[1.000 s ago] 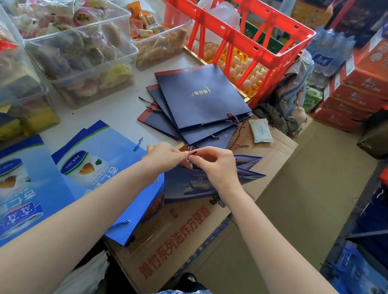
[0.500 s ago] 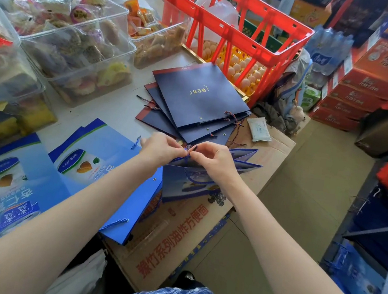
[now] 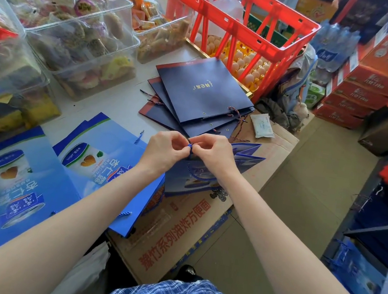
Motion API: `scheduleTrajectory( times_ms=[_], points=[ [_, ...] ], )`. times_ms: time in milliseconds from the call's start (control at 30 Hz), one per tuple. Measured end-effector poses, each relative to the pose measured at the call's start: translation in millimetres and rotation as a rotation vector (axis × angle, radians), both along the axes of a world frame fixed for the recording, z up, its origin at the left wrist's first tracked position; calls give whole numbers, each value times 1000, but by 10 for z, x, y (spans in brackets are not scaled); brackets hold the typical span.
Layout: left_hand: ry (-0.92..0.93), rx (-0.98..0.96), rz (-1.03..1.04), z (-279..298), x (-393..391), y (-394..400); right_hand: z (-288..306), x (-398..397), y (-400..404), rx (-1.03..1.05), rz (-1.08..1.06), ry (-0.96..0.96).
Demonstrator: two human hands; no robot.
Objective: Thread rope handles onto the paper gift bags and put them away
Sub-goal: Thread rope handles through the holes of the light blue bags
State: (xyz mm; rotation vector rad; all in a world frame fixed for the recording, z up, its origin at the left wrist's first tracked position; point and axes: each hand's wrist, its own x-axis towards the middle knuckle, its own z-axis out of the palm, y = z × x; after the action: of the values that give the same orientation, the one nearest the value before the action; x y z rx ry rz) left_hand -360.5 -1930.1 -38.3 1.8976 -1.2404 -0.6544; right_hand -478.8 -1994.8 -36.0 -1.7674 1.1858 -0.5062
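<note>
I see my left hand (image 3: pixel 165 148) and my right hand (image 3: pixel 214 153) close together, their fingers pinching a small loop of blue rope (image 3: pixel 189 146) between them. Right under them stands the blue gift bag (image 3: pixel 198 180), open at the top, on a flat cardboard box (image 3: pixel 191 224). Two light blue bags (image 3: pixel 40 174) lie flat on the tabletop (image 3: pixel 108 106) to the left. A fanned pile of dark navy bags (image 3: pixel 203 95) lies just behind my hands, beside a red crate (image 3: pixel 234 19)

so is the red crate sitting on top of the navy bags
No, the red crate stands behind the navy bags, which lie flat on the table with nothing on them.
</note>
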Motion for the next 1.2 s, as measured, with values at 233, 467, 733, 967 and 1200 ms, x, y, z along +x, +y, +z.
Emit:
scheduleTrajectory(
  times_ms=[233,467,733,967,1200],
  points=[
    [-40,29,43,-11,9,-36,24,14,-15,12,21,-1],
    [227,168,64,49,69,-111,69,-23,-75,248,-37,-151],
    [526,289,109,82,169,-244,76,-33,-66,308,-77,-286],
    [334,139,6,9,160,-110,6,50,-28,-8,-109,-36],
    [43,3,-69,-43,139,-54,0,35,-37,-97,-23,49]
  ],
)
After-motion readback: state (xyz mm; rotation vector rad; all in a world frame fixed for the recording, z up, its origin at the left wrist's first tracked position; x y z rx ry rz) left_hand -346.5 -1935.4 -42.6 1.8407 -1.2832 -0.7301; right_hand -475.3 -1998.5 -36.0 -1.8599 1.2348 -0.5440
